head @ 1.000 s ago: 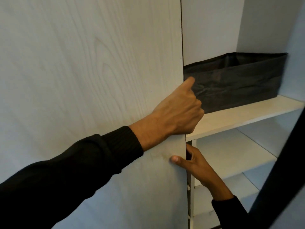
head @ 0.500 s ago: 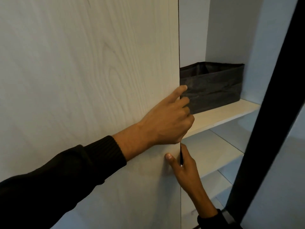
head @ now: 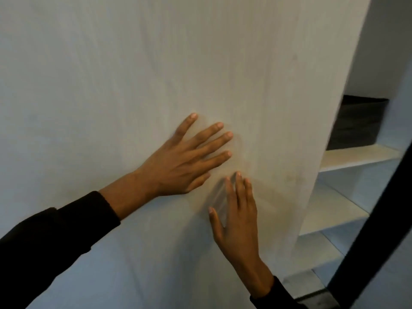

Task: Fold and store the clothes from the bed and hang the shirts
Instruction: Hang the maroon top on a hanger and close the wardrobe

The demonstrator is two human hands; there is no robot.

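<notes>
Both hands flat against the pale wardrobe door [head: 156, 74]. Left hand [head: 185, 161] has fingers straight and spread, palm on the panel; right hand [head: 238, 221] lies just below and beside it, fingers straight and close together, slightly blurred, holding nothing. Neither hand carries a garment. Door's free vertical edge [head: 330, 152] stands right of both hands; beyond it a strip of the interior shows: white shelves [head: 356, 158] and a dark fabric bin [head: 356, 123] on the upper one, part hidden behind the door. A dark upright frame member [head: 379, 219] crosses the lower right corner. No clothes, shirts, hangers or bed in view, so how much has been folded, stored or hung cannot be read here; contents of the bin cannot be seen. Judgement: the step in hand is working the door, a flat push on the panel, most likely to close it, though the direction cannot be confirmed. Door's long axis runs vertical, leaning in this wide-angle view; its face is toward the camera, free edge pointing right toward the shelves.
</notes>
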